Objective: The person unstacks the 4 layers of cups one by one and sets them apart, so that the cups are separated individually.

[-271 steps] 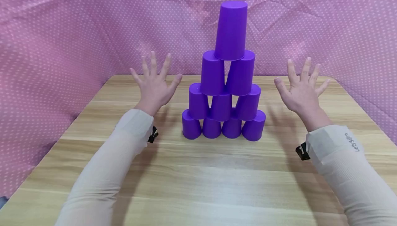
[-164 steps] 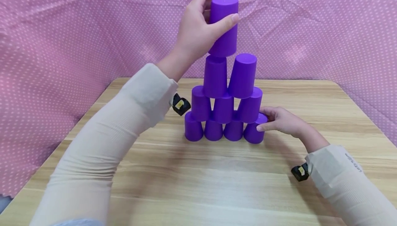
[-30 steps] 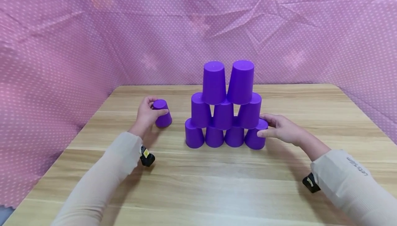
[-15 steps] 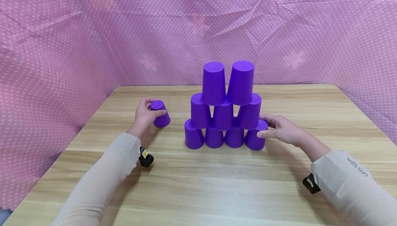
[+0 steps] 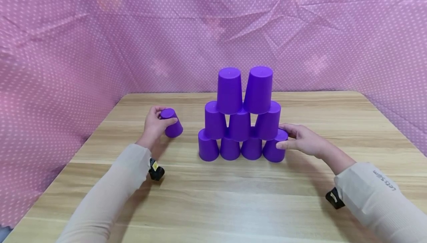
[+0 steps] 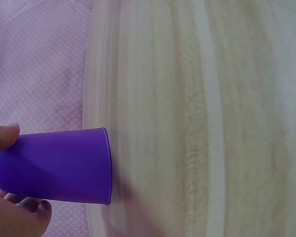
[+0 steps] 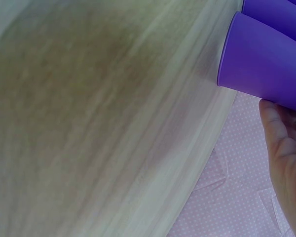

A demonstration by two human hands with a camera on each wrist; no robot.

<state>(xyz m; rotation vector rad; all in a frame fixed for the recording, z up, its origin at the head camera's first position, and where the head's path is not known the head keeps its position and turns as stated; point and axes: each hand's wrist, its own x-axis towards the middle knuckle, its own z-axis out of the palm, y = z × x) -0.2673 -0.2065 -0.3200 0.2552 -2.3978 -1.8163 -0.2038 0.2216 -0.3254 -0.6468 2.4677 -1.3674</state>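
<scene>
Purple corner cup (image 5: 273,152) gripped, our right fingers (image 5: 286,145) probably steadied the mid-frame pyramid (image 5: 239,126); left fingers (image 5: 171,121) held another cup (image 5: 174,129).

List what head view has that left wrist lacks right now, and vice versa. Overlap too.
Head only: the stack of nine cups in rows of four, three and two; the right hand on the bottom row's right-end cup; both sleeves.

Left wrist only: a close side view of the raised lip at the held cup's open end, too small to make out from the head.

Both: the left hand holding one purple cup, the wood-grain table, the pink dotted cloth.
</scene>
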